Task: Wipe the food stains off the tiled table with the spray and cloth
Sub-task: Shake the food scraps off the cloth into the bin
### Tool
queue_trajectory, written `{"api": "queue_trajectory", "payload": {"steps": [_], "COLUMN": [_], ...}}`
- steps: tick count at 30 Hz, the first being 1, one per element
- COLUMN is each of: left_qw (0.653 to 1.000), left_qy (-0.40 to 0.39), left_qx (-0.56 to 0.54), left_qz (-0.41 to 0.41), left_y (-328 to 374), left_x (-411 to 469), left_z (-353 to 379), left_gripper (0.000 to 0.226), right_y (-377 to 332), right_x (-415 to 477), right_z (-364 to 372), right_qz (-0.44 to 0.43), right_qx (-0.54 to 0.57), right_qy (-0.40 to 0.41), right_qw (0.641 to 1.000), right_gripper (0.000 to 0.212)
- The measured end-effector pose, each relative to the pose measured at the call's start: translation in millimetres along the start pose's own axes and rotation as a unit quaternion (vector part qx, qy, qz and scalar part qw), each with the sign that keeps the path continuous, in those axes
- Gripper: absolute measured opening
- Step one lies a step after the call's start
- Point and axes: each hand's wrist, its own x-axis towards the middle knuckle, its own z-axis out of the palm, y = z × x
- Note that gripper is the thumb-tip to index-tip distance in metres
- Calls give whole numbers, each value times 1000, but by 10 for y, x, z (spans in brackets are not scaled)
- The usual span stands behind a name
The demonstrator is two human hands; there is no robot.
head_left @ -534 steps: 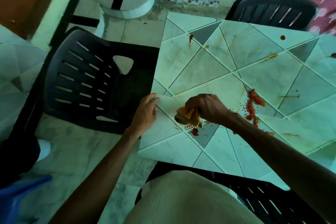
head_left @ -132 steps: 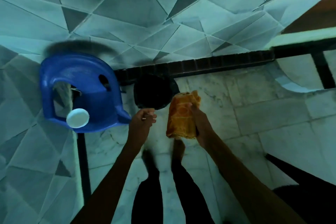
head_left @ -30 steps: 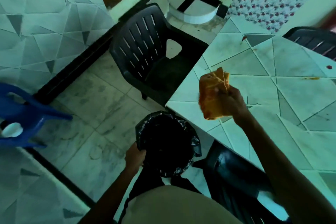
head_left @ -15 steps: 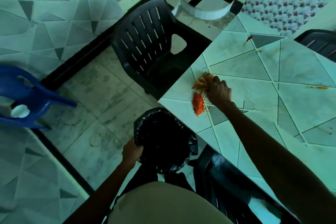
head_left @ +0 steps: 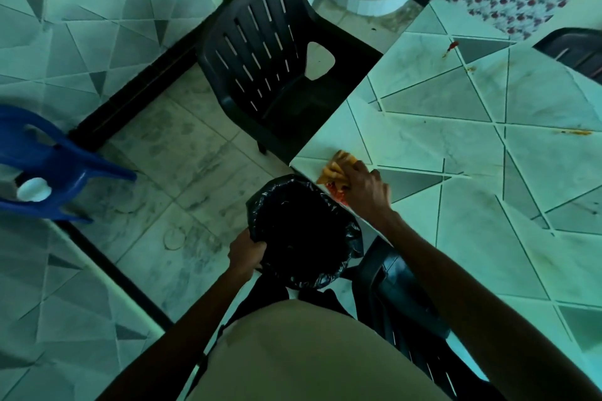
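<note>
The right arm reaches in from the lower right across the corner of the table [head_left: 488,205], knuckles up. The right hand [head_left: 366,189] has its fingers curled over a bunched orange cloth [head_left: 335,168] and presses it onto the tiles close to the table's edge. A patch of red food bits [head_left: 338,195] lies just under that hand, right at the edge. The left arm comes up from the lower left. The left hand [head_left: 246,252] grips the near rim of a bin [head_left: 303,231] lined with a black bag, held just beside and below the table edge. Smaller stains [head_left: 574,132] remain farther across the tiles.
</note>
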Motion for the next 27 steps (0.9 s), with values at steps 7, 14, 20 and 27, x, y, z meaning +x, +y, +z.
{"api": "queue_trajectory", "payload": {"steps": [7, 14, 20, 27], "left_qw": [1000, 1000, 1000, 999], "left_qy": [-19, -18, -17, -23], "left_qx": [11, 5, 2, -29], "left_qz": [4, 11, 10, 4], "left_y": [0, 14, -22, -49], "left_x": [63, 53, 71, 39], "left_z": [-24, -23, 14, 13], "left_gripper": [42, 32, 39, 35], "right_y": [-440, -135, 524, 597], "right_x": [-337, -379, -275, -273], "right_z": [262, -381, -799, -112], "right_qz": [-30, -1, 84, 148], "right_qx": [77, 166, 104, 147], "right_qy": [0, 153, 231, 113], "right_qw": [997, 974, 964, 971], "right_gripper": [49, 20, 22, 33]}}
